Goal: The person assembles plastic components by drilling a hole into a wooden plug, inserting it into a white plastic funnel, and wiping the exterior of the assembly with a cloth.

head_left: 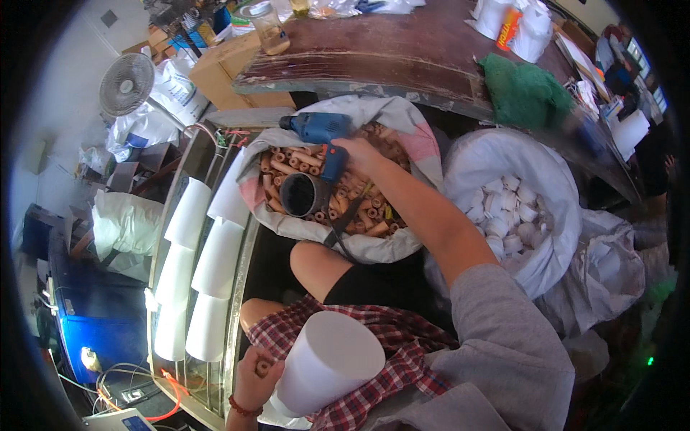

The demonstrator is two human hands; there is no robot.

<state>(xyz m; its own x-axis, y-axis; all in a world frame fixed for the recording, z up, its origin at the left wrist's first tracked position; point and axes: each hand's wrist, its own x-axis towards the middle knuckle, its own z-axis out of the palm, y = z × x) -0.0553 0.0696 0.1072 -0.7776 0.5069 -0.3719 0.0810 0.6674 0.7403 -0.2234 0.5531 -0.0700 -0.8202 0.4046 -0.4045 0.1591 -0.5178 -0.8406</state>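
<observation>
The right hand had its fingers closed around the grip of a blue drill, above a sack of brown tube pieces. The left hand had its fingers curled around at least one small brown piece, bored end showing. A white cone lay tilted over plaid cloth, just right of the left fingers; contact could not be confirmed. Nested white cones lay in two rows on a rack, ahead and left of those fingers; whether finished or waiting could not be determined. Right of the drill-holding fingers, a second sack held white pieces. The work was judged partway: one cone out, no fitting visible on it, ample brown stock left.
</observation>
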